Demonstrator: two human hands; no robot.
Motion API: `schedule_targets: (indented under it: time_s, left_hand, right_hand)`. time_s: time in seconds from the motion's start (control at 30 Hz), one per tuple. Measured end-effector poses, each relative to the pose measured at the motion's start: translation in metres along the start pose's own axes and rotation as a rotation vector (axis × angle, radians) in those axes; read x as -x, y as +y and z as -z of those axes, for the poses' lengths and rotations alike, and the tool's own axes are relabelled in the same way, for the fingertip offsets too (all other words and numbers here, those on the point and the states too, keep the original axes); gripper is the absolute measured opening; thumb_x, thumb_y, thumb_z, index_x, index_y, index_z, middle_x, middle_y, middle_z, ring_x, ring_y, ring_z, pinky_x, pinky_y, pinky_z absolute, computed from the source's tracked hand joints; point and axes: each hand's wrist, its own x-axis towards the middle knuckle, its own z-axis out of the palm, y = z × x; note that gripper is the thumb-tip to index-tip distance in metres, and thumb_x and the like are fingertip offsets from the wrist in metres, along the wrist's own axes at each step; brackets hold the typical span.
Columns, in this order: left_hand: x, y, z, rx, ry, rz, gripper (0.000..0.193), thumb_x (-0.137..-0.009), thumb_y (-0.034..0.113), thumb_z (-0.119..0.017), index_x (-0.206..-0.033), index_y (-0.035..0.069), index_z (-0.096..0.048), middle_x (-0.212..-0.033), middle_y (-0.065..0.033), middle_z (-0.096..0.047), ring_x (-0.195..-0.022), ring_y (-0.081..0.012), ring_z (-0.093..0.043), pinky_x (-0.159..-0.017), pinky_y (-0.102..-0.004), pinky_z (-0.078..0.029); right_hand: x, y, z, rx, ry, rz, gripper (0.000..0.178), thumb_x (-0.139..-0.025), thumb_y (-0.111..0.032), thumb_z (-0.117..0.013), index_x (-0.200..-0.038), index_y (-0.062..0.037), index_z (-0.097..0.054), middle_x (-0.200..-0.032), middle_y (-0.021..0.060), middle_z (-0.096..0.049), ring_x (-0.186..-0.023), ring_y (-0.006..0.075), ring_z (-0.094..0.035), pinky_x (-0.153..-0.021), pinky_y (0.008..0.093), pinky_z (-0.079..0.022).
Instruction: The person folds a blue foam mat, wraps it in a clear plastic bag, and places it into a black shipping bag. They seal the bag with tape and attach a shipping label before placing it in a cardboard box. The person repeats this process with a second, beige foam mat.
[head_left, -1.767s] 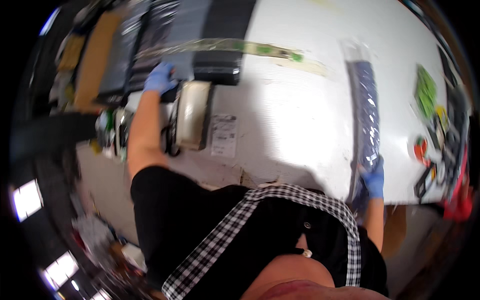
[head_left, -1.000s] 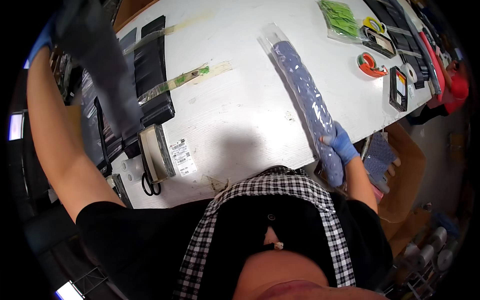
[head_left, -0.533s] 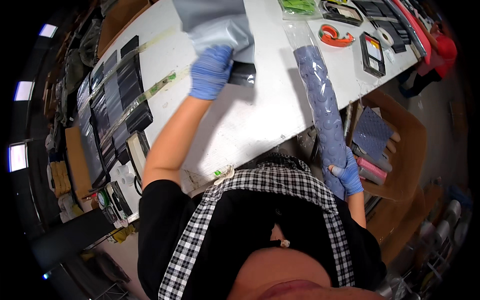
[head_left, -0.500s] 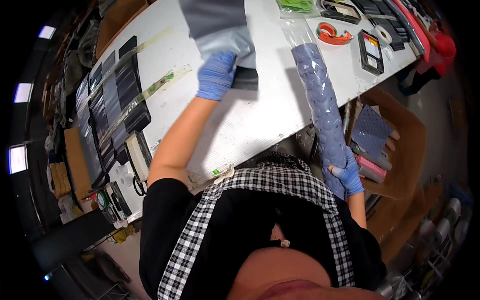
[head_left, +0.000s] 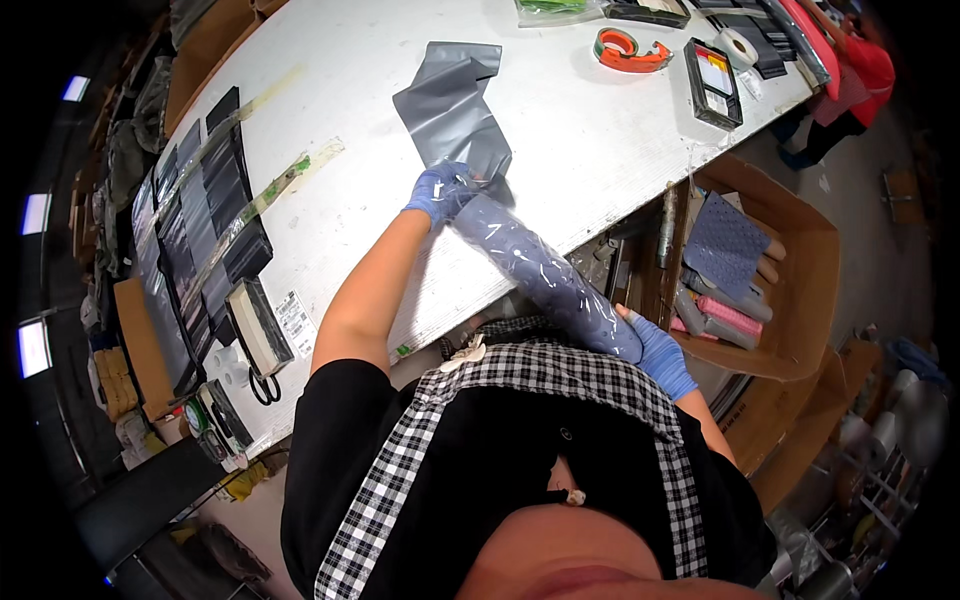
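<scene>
A grey plastic mailing bag (head_left: 455, 110) lies creased on the table, its near end gathered at my left hand (head_left: 440, 192). The fingers of that hand are closed on the bag's edge, beside the far end of a rolled blue-grey bath mat (head_left: 545, 268) in clear wrap. The roll slants from the bag down to the right, over the table's front edge. Around its near end is my right hand (head_left: 660, 358), thumb along the top. Both hands wear blue gloves. Whether the roll's far tip is inside the bag, I cannot tell.
Stacks of dark bags (head_left: 225, 190) lie taped down on the left of the white table (head_left: 350, 130). An orange tape dispenser (head_left: 630, 52) and a black tray (head_left: 713, 85) stand at the far right. Beside the table, a cardboard box (head_left: 800, 330) holds rolled mats. Another person (head_left: 850, 80) stands beyond.
The roll's far end has swung left to my left hand, and my right hand has shifted slightly left. The grey bag has come down onto the table as my left hand moved nearer to me.
</scene>
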Motion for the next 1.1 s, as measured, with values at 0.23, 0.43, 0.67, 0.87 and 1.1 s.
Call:
schedule_targets:
  time_s: [0.23,0.43,0.67,0.87,1.1]
  left_hand:
    - [0.003,-0.033,-0.027,0.55,0.046,-0.008,0.025,-0.094,0.031,-0.06,-0.105,0.012,-0.071,-0.098,-0.0103,-0.072,-0.088,-0.0254,-0.069,-0.076,-0.0365,-0.056]
    - [0.004,-0.009,0.008,0.254,-0.117,0.207,0.031,-0.084,0.033,-0.068,-0.104,0.01,-0.073,-0.101,-0.0098,-0.073,-0.089,-0.0265,-0.069,-0.082,-0.0353,-0.054]
    - [0.053,0.042,0.029,-0.052,0.499,-0.01,0.026,-0.08,0.026,-0.072,-0.102,0.012,-0.071,-0.097,-0.0102,-0.067,-0.089,-0.0281,-0.065,-0.076,-0.0407,-0.053]
    - [0.032,0.062,0.032,-0.23,0.473,-0.007,0.024,-0.081,0.024,-0.067,-0.102,0.012,-0.067,-0.096,-0.0087,-0.066,-0.088,-0.0278,-0.065,-0.072,-0.0416,-0.054]
    - [0.026,0.058,0.047,-0.201,0.485,-0.053,0.02,-0.088,0.029,-0.064,-0.099,0.013,-0.068,-0.093,-0.0088,-0.065,-0.085,-0.0292,-0.064,-0.07,-0.0415,-0.053]
  right_hand:
    - [0.006,-0.067,0.012,0.492,0.055,0.155,0.092,-0.068,-0.028,-0.082,-0.149,-0.0272,-0.04,-0.102,0.0169,-0.059,-0.093,0.0338,-0.063,-0.086,0.041,-0.052]
    - [0.002,-0.112,0.02,0.89,-0.037,-0.084,0.096,-0.068,-0.035,-0.081,-0.152,-0.0352,-0.034,-0.094,0.015,-0.056,-0.087,0.034,-0.062,-0.081,0.0421,-0.053]
    - [0.011,-0.104,0.015,0.528,-0.073,-0.133,0.083,-0.079,-0.039,-0.075,-0.151,-0.0295,-0.037,-0.106,0.0195,-0.066,-0.094,0.036,-0.067,-0.083,0.0404,-0.054]
    - [0.001,-0.118,-0.001,0.568,-0.074,-0.155,0.083,-0.081,-0.045,-0.073,-0.152,-0.0254,-0.035,-0.107,0.0215,-0.068,-0.094,0.035,-0.068,-0.082,0.0406,-0.054]
    - [-0.021,-0.164,0.0,0.637,-0.031,-0.19,0.098,-0.071,-0.051,-0.076,-0.154,-0.0244,-0.031,-0.108,0.0221,-0.066,-0.095,0.0374,-0.067,-0.086,0.0409,-0.054]
